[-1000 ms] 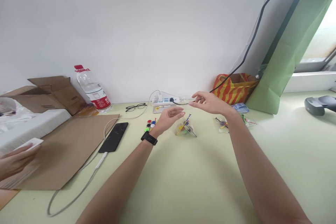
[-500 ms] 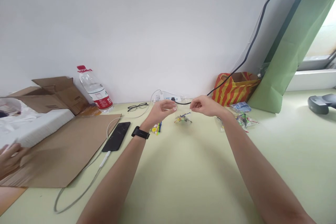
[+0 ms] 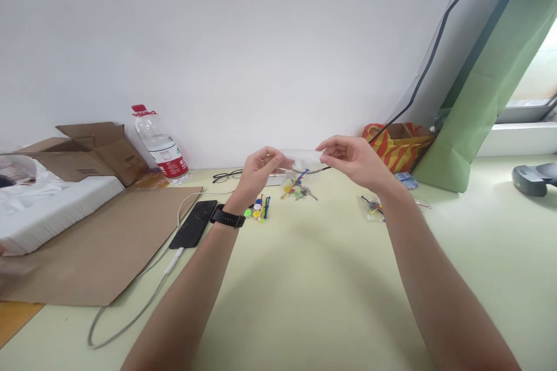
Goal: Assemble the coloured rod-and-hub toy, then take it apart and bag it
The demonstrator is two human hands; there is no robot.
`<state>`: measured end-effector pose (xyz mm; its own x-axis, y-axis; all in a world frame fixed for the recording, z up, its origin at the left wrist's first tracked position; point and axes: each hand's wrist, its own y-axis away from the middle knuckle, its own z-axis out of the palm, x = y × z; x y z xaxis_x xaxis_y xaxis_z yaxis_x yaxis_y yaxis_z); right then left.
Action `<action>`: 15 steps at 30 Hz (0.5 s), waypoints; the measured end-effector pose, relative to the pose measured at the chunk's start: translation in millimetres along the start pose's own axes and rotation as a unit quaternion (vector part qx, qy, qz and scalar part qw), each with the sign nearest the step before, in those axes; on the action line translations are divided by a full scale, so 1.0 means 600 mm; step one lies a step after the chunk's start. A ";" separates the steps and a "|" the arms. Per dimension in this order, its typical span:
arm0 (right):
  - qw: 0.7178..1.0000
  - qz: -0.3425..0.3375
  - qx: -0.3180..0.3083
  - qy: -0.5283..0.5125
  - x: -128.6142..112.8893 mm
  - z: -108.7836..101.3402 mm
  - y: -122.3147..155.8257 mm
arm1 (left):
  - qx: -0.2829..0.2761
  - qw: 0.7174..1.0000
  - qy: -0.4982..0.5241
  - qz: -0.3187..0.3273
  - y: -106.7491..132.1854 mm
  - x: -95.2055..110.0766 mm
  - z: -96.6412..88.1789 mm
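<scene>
A clear plastic bag [image 3: 300, 188] with small coloured parts in its lower end hangs between my hands over the table. My left hand [image 3: 261, 171], a black watch on its wrist, pinches the bag's upper left side. The upper right side is between the thumb and fingers of my right hand [image 3: 350, 159]. Blue, yellow, green and grey pieces show through the film. Beside my left wrist, a small group of coloured plastic parts [image 3: 259, 209] lies on the table. Another clear packet of parts [image 3: 372, 207] rests near my right forearm, which partly covers it.
On the left are a phone [image 3: 194, 224] on a cable, a cardboard sheet [image 3: 130, 243], an open carton [image 3: 104, 151] and a water bottle [image 3: 161, 148]. Glasses [image 3: 226, 176] lie near the wall. A striped bag [image 3: 398, 148] and a grey device [image 3: 534, 179] stand right.
Both hands have risen slightly, and the right hand's fingers have spread somewhat. The bag's parts have shifted, with a blue piece now tilted steeply. A co-worker's hand at the left has blurred and dropped back.
</scene>
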<state>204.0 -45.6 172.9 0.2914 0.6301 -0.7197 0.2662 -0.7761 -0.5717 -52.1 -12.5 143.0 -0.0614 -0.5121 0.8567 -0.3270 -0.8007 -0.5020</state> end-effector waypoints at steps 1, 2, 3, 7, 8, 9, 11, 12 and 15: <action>1.000 0.000 0.003 -0.026 0.000 0.004 -0.002 | 0.008 1.000 0.010 0.001 0.000 0.012 0.003; 0.999 0.002 0.006 -0.050 0.002 0.009 -0.004 | 0.022 1.000 0.010 0.005 0.000 0.020 0.006; 0.997 0.007 0.011 -0.071 0.007 0.016 -0.007 | 0.036 0.999 0.005 0.008 0.000 0.026 0.010; 0.982 0.089 -0.025 -0.164 0.031 0.059 0.004 | 0.099 0.995 -0.014 0.000 0.003 0.021 0.022; 0.970 0.121 -0.065 -0.199 0.037 0.072 0.015 | 0.120 0.993 -0.007 -0.009 0.006 0.014 0.024; 0.953 0.150 -0.123 -0.233 0.041 0.086 0.031 | 0.143 0.990 0.005 -0.018 0.011 0.006 0.026; 0.918 0.190 -0.223 -0.266 0.049 0.109 0.071 | 0.182 0.982 0.029 -0.044 0.028 -0.012 0.029; 0.907 0.210 -0.242 -0.274 0.053 0.119 0.094 | 0.186 0.980 0.033 -0.060 0.040 -0.021 0.030; 0.887 0.272 -0.252 -0.274 0.066 0.133 0.159 | 0.165 0.979 0.048 -0.110 0.085 -0.041 0.030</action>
<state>167.4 -96.7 58.7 0.0490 -0.0484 -0.9976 0.6401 -0.7652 0.0686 -50.1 -46.5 93.8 -0.1167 -0.2978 0.9475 -0.0199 -0.9531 -0.3021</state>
